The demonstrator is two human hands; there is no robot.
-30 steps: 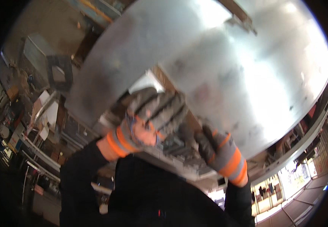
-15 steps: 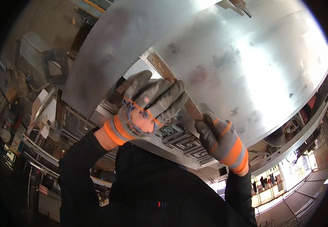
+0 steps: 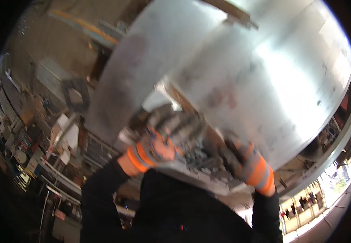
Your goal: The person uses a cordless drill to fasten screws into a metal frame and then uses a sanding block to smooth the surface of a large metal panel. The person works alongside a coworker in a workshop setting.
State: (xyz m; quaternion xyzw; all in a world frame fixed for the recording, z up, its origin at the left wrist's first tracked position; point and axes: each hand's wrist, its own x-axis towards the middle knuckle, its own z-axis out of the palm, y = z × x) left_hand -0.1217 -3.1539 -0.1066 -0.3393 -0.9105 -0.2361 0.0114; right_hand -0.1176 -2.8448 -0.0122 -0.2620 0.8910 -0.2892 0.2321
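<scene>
My left hand (image 3: 171,131), in a grey and orange glove torn open across the back, is closed over the middle of a flat rusty metal bar (image 3: 181,99). Its thumb is hidden, and motion blurs the fingers. On the bar's nearer end, my right hand (image 3: 242,160) grips with curled fingers, in a matching glove. The bar lies slantwise along the near edge of a large curved sheet of shiny metal (image 3: 224,77). Just below the hands is a metal panel with a raised geometric pattern (image 3: 204,162), partly covered by them.
Another bar (image 3: 234,14) rests on the sheet at the top. To the left, a dark square frame (image 3: 76,95) lies on the floor, near pale scrap pieces (image 3: 66,135) and other clutter. A long curved metal rail (image 3: 321,170) runs below the sheet's right edge.
The whole view has shifted, so the sheet, bar and hands appear lower and further right, with more blur. Both hands keep their places on the bar.
</scene>
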